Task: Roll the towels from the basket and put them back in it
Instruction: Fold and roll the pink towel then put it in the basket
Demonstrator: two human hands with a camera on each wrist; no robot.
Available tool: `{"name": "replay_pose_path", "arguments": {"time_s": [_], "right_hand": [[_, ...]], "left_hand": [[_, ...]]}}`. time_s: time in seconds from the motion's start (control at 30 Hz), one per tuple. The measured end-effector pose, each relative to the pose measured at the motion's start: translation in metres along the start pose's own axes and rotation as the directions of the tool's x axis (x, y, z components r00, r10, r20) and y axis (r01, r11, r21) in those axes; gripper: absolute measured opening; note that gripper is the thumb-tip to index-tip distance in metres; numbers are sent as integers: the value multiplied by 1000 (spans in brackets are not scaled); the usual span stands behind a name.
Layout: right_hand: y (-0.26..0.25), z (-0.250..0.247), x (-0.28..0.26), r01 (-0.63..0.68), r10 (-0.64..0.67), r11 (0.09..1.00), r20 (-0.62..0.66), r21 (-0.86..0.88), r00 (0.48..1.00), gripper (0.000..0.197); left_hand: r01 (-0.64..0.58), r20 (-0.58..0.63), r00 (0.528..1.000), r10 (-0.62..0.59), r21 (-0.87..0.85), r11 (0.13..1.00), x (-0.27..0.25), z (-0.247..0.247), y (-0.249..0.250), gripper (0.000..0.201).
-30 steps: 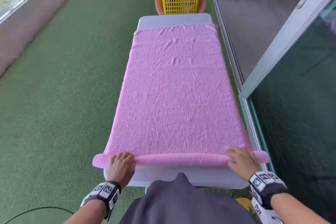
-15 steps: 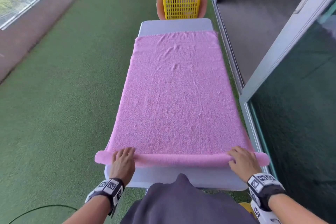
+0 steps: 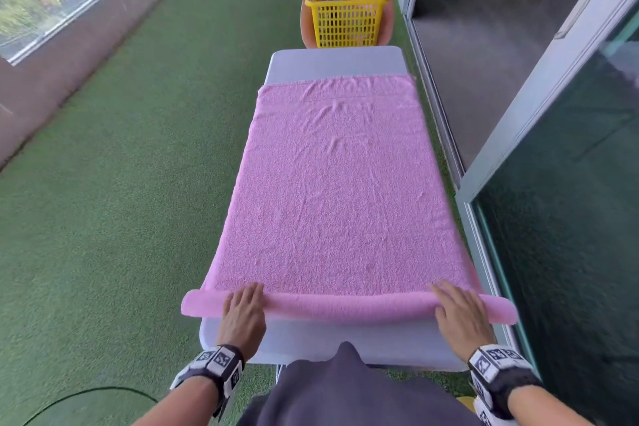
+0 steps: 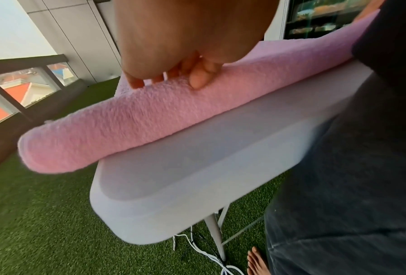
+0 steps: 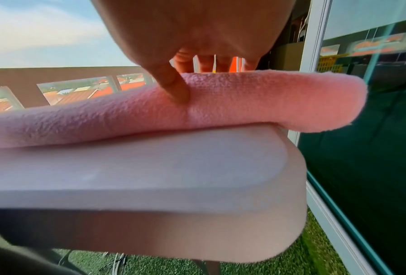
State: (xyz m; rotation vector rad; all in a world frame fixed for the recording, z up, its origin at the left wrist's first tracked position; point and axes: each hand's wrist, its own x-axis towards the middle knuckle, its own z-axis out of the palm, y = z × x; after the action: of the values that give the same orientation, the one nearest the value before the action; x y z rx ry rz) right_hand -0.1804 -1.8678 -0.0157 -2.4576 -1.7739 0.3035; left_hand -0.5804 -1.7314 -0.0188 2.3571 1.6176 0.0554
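left hand (image 3: 242, 313), right hand (image 3: 460, 309) flat on towel (image 3: 335, 190) roll | table (image 3: 335, 60) | basket (image 3: 347, 15) beyond

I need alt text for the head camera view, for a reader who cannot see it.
Two hands, left hand and right hand, press on the rolled near end of a pink towel spread along a white table. A yellow basket stands beyond the table's far end, on green turf.
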Motion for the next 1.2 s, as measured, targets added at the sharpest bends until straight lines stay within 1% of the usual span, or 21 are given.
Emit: {"name": "replay_pose_path", "arguments": {"time_s": [0.03,0.1,0.13,0.2,0.23,0.33,0.43,0.5,0.6,0.63,0.67,0.77,0.8,0.83,0.9,0.93,1.0,1.03,1.07,1.1,1.2], "right_hand": [[1,0,1,-5,5,1000,-2,8,1000,41],[3,3,-6,17,-19,1000,82,25,996,49],[4,5,-12,26,-29,999,149,24,988,55],[5,6,-22,40,-47,998,209,39,977,57],[6,5,-25,28,-33,999,203,29,979,53],[-1,-10,-13,5,8,998,218,-60,976,34],[-3,-18,7,-33,38,999,128,-37,991,38],[0,-14,10,-34,32,999,78,14,996,43],[5,-5,-6,27,-31,999,197,24,980,56],[6,-4,-12,33,-34,999,220,7,975,58],[7,-3,-16,26,-25,1000,230,-4,973,55],[2,-16,-3,10,3,998,226,-57,974,34],[1,-20,6,21,-4,997,233,-72,972,32],[2,-24,16,14,3,997,230,-72,973,34],[6,-26,27,-46,48,999,153,-17,987,40],[10,-24,28,-59,57,998,142,10,988,43],[20,-13,20,-34,26,999,232,33,972,53],[24,-8,12,-14,9,1000,275,16,961,59],[28,-3,5,6,-3,1000,298,-8,954,63],[28,-3,-1,19,-7,999,309,-34,951,61],[20,-17,-1,-17,39,997,300,-75,953,30]], "left_hand": [[19,8,1000,-19,2,1000,1,1,0,60],[2,45,999,-4,33,999,-5,2,-3,51],[-41,62,997,39,38,998,-9,4,-6,50],[-48,93,995,46,17,999,-17,3,-8,54],[-60,80,995,59,15,998,-19,1,-9,46],[-130,-29,991,131,32,991,-15,-10,-7,3],[-56,-88,994,60,42,998,-3,-5,-9,31],[-4,-36,999,7,85,996,-3,2,-13,47],[-103,76,993,93,127,987,-16,7,-16,64],[-89,123,989,77,100,991,-19,3,-14,64],[-84,149,986,69,93,992,-20,-1,-13,55],[-96,37,995,92,108,990,-8,-13,-14,7],[-72,31,997,69,93,993,-2,-15,-14,14],[-58,35,998,56,81,995,4,-15,-14,31],[-28,34,999,24,107,994,12,-9,-15,63],[-14,65,998,6,119,993,11,-7,-16,65],[-49,108,993,36,123,991,2,-7,-18,59],[-73,133,989,59,107,991,-3,-5,-19,67],[-62,174,984,46,86,994,-9,-7,-18,71],[-35,174,984,23,65,997,-12,-6,-19,66],[-67,97,993,67,-4,998,-11,-17,-16,33]]}}
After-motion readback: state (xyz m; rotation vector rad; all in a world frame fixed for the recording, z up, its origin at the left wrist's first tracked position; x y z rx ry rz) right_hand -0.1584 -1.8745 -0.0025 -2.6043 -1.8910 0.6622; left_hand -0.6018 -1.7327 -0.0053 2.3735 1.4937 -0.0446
